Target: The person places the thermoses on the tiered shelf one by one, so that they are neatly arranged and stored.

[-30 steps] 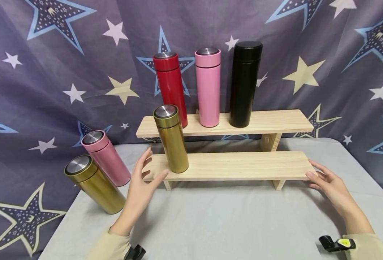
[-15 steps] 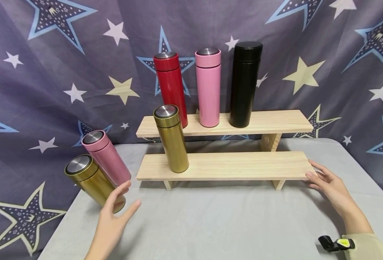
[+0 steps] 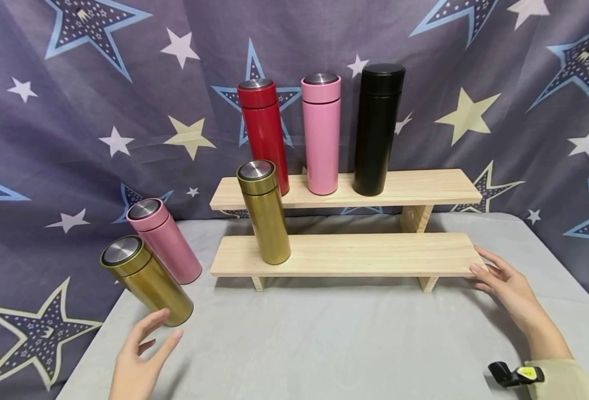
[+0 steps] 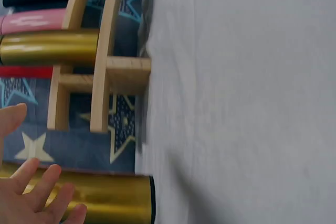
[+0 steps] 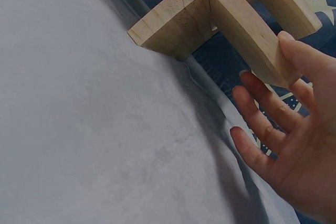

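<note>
My left hand [image 3: 139, 353] is held low at the front left with thumb and fingers spread, empty. Its fingertips are right at the lower part of a gold thermos [image 3: 156, 289] that stands on the table; in the left wrist view this gold thermos [image 4: 123, 198] lies behind the fingers. A pink thermos [image 3: 174, 250] stands just behind it. My right hand [image 3: 507, 286] grips the right end of the lower board of a two-tier wooden shelf [image 3: 374, 253]. In the right wrist view the thumb lies against the board end [image 5: 278, 66], other fingers loosely extended below.
Another gold thermos [image 3: 266, 222] stands at the left of the lower board. On the upper board [image 3: 434, 186] stand a red thermos [image 3: 264, 128], a pink thermos [image 3: 321, 139] and a black thermos [image 3: 379, 133]. A star-patterned cloth [image 3: 139, 100] hangs behind the table [image 3: 324, 339].
My left hand has moved from beside the gold thermos on the lower board, down and left to the gold thermos on the table. The right hand has stayed at the board end.
</note>
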Tool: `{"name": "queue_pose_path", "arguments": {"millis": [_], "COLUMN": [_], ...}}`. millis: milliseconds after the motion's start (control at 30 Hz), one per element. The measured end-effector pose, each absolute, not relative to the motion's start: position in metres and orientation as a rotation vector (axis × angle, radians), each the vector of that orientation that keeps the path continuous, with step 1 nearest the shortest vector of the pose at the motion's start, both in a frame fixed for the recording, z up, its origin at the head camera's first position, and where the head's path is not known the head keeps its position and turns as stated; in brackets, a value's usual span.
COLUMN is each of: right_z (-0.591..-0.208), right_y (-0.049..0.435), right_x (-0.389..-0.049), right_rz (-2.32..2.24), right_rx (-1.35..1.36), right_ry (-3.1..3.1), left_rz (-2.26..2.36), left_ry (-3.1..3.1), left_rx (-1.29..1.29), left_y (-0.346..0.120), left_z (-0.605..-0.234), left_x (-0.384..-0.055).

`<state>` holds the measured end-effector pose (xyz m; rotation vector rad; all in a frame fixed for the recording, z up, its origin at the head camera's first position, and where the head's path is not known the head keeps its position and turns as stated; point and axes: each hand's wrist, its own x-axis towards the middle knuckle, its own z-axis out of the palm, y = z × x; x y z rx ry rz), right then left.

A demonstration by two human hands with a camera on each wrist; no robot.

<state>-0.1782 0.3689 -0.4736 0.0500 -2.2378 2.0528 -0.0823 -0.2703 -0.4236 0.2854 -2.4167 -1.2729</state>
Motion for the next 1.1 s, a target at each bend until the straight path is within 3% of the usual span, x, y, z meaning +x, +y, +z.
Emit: {"name": "queue_pose_path", "arguments": {"millis": [333,1100], "right_z": [-0.474,-0.473], "right_y": [0.368,0.369], "right_x": [-0.18,-0.179], "right_rz": [2.075,2.065], "right_rx": [0.068,0.045], "right_ry": [-2.21,-2.227], "left_rz": [-1.203,-1.401], "left_ry": [-2.448,-2.407], "left_rx": [0.552,0.378], "left_y": [-0.298,-0.314], "left_z": [-0.425,-0.419], "left_x": [-0.093,-0.142]}}
